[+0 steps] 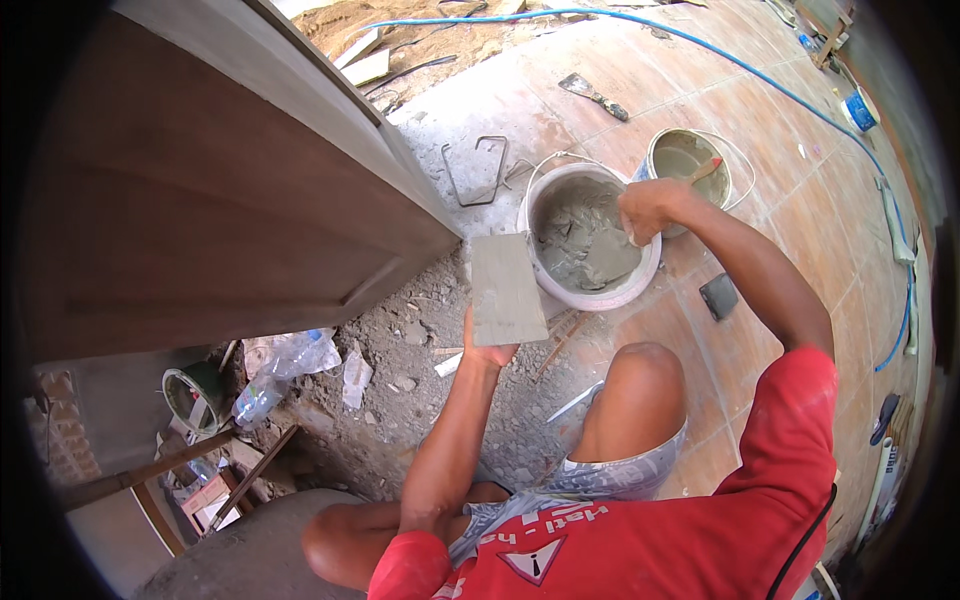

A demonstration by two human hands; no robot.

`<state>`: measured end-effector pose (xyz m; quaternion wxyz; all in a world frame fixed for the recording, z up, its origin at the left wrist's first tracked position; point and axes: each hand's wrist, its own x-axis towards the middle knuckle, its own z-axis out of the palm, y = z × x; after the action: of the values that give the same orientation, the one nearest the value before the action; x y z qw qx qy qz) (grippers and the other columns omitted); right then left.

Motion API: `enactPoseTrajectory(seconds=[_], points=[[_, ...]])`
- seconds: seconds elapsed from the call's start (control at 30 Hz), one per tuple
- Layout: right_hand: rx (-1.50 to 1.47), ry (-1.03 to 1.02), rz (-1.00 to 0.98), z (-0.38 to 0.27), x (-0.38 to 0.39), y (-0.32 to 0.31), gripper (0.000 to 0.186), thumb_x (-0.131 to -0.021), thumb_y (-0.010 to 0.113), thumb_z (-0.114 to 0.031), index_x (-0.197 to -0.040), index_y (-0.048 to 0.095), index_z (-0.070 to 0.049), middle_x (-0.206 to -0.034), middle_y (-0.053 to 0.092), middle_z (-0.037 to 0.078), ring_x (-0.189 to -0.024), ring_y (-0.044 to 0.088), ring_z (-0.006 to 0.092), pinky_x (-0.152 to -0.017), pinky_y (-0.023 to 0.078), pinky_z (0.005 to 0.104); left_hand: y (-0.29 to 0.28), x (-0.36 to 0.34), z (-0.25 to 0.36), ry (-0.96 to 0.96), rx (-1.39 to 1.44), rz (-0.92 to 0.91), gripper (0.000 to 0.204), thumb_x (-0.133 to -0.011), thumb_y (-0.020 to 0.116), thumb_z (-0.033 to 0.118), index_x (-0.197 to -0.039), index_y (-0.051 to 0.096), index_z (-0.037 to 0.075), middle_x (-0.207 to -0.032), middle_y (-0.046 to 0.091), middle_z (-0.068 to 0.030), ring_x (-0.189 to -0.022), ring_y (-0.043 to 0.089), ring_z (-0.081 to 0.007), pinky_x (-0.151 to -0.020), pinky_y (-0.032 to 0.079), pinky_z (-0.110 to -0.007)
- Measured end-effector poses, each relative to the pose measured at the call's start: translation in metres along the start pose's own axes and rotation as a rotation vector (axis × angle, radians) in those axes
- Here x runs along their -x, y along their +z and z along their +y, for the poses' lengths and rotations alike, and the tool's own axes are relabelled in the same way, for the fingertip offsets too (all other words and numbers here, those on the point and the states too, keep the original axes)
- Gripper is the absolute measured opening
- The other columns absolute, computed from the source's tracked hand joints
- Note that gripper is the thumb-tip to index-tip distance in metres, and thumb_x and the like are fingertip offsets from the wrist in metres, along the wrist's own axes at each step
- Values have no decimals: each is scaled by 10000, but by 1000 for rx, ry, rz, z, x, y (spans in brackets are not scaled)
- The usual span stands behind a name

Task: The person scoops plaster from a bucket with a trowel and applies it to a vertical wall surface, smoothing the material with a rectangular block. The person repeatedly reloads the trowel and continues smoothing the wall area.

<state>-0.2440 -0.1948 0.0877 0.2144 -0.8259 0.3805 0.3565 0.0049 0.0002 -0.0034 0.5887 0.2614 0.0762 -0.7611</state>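
My left hand (490,350) holds a flat rectangular grey board (508,290) from below. Its upper face looks smooth and coated with grey. The fingers are mostly hidden under it. To the right of the board is a pale round bucket (655,270) with wet grey mortar (565,235) inside. Over its right rim, my right hand (652,208) is closed around what seems to be the handle of a trowel, whose mortar-covered blade (612,256) lies in the mix. The handle itself is hidden by the hand.
Behind my right hand a second bucket (680,150) holds grey liquid and a brush (706,169). A scraper (595,97), a bent metal rod (476,203) and a dark block (718,297) lie on the tiles. A brown panel (220,200) stands left; a blue hose (740,65) crosses behind.
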Motion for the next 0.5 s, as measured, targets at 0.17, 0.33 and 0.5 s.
enactPoseTrajectory(seconds=[0.17,0.33,0.5], points=[[-647,-49,127,42,61,23,349,-690,668,-159,-1010,707,-25,-821,692,84,-698,640,169,-634,507,300,14,-1,-2,-3,-10,16,340,-988,409,253,-1257,563,113,-1173,643,-49,-1028,639,-219,-857,552,-384],[-1316,-198,293,42,91,74,370,-723,626,-80,-1074,652,30,-887,675,71,-735,625,129,-649,509,260,8,-7,-3,-46,12,-39,336,-990,407,253,-1248,565,108,-1166,645,-59,-1026,640,-218,-855,551,-381],[-1535,-233,642,5,99,122,451,-716,628,-5,-1163,579,33,-993,640,81,-854,623,150,-765,507,277,26,-11,-16,-70,24,-52,334,-986,419,262,-1235,566,95,-1151,647,-74,-985,650,-234,-825,560,-397]])
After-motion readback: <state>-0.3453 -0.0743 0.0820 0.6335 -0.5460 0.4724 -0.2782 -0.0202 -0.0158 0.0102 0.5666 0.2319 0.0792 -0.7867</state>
